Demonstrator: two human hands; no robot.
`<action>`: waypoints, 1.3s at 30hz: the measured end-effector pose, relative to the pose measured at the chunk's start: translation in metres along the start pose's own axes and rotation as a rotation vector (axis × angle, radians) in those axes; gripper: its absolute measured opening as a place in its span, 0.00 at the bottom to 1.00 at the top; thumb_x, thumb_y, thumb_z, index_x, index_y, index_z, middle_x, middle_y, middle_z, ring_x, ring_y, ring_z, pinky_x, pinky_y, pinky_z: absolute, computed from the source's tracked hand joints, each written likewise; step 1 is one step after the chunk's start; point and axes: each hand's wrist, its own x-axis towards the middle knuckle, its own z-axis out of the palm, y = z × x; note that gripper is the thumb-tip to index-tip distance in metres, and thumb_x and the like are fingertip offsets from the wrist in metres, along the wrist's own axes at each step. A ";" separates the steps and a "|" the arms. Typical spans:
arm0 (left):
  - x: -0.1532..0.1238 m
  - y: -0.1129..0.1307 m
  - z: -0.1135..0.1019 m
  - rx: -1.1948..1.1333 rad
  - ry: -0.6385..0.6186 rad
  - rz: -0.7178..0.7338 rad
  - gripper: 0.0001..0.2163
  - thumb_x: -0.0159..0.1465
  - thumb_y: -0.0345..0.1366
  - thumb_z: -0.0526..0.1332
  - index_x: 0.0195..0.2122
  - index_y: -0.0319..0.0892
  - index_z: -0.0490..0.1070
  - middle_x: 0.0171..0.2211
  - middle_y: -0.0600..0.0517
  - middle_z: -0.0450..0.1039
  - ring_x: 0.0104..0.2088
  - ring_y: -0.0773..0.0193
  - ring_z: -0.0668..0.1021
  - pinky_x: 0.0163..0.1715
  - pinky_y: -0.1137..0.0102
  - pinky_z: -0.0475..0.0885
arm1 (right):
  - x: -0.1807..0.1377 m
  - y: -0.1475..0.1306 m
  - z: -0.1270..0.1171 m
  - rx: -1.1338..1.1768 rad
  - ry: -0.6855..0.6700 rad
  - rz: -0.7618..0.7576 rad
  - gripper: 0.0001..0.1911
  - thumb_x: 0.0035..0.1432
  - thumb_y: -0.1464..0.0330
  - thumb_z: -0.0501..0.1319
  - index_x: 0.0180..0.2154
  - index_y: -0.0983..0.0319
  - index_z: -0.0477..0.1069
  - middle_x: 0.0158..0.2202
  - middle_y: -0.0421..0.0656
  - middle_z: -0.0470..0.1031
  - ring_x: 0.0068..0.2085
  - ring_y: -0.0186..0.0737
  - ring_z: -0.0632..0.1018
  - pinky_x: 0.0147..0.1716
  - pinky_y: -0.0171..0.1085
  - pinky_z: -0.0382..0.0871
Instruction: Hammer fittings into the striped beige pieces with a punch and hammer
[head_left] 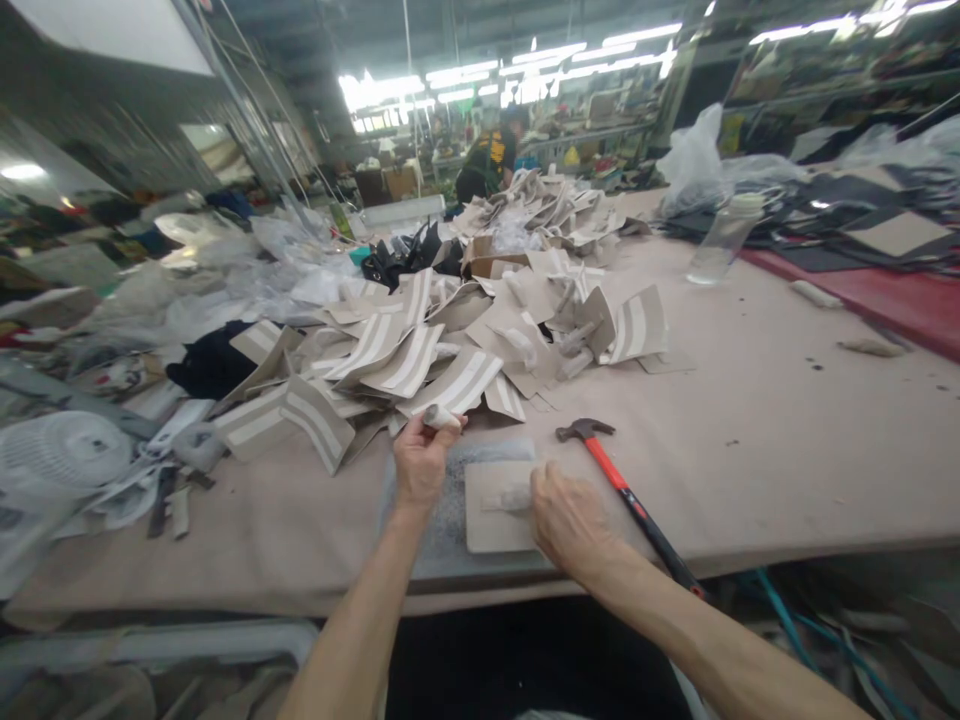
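Note:
My left hand (pixel 421 462) is closed around a small whitish roll (pixel 442 416) with a darker end, held up in front of the pile of panels. A flat beige panel (pixel 487 535) lies on a translucent sheet (pixel 442 550) at the table's front edge. On the panel shows a pale, partly see-through strip (pixel 501 499). My right hand (pixel 568 512) rests at the panel's right side with its fingers curled together; what they hold, if anything, is hidden. Just right of that hand lies a claw hammer (pixel 628 494) with a red and black handle.
Behind my hands is a heap of beige panels (pixel 405 362) with white stripes. A clear bottle (pixel 724 240) stands at the back right, near dark sheets (pixel 817 220). A white fan (pixel 64 460) sits at the left. One person (pixel 491 160) is in the background.

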 end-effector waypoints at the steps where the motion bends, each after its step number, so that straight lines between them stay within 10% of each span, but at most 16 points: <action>1: -0.001 0.005 0.000 0.012 -0.030 0.002 0.13 0.55 0.40 0.71 0.38 0.38 0.76 0.35 0.48 0.80 0.36 0.61 0.80 0.40 0.70 0.75 | -0.001 0.001 0.000 0.054 -0.027 0.046 0.11 0.58 0.77 0.53 0.42 0.68 0.69 0.38 0.55 0.74 0.36 0.51 0.78 0.32 0.43 0.67; 11: -0.039 -0.048 0.015 0.113 -0.220 -0.207 0.11 0.56 0.39 0.69 0.36 0.38 0.75 0.33 0.49 0.79 0.34 0.63 0.79 0.36 0.72 0.73 | -0.003 -0.018 0.024 0.485 -0.020 0.316 0.18 0.69 0.59 0.52 0.55 0.59 0.66 0.36 0.49 0.80 0.39 0.53 0.81 0.34 0.41 0.67; 23: -0.039 -0.070 0.015 0.135 -0.302 -0.264 0.13 0.57 0.43 0.67 0.36 0.38 0.75 0.34 0.48 0.79 0.34 0.61 0.79 0.36 0.71 0.74 | -0.012 -0.031 0.049 0.818 -0.049 0.273 0.26 0.69 0.58 0.49 0.60 0.67 0.60 0.46 0.53 0.77 0.47 0.49 0.78 0.45 0.42 0.69; 30: -0.041 -0.067 0.014 0.182 -0.371 -0.237 0.11 0.58 0.41 0.66 0.36 0.39 0.76 0.33 0.49 0.78 0.32 0.63 0.77 0.35 0.72 0.71 | -0.020 0.039 0.056 0.373 0.320 0.380 0.21 0.66 0.60 0.54 0.53 0.67 0.66 0.47 0.54 0.71 0.45 0.51 0.75 0.43 0.43 0.68; 35: -0.042 -0.068 0.014 0.212 -0.380 -0.197 0.09 0.59 0.40 0.65 0.36 0.39 0.75 0.32 0.50 0.77 0.31 0.64 0.76 0.33 0.72 0.71 | -0.026 0.096 0.068 0.029 0.068 0.478 0.16 0.64 0.62 0.57 0.46 0.68 0.68 0.41 0.54 0.70 0.41 0.53 0.73 0.37 0.42 0.65; 39: -0.043 -0.069 0.014 0.246 -0.401 -0.177 0.08 0.59 0.37 0.64 0.38 0.40 0.75 0.33 0.51 0.77 0.32 0.63 0.77 0.34 0.72 0.71 | -0.023 0.113 0.069 0.386 -0.042 0.597 0.08 0.63 0.67 0.54 0.40 0.65 0.66 0.37 0.50 0.68 0.37 0.47 0.72 0.34 0.40 0.61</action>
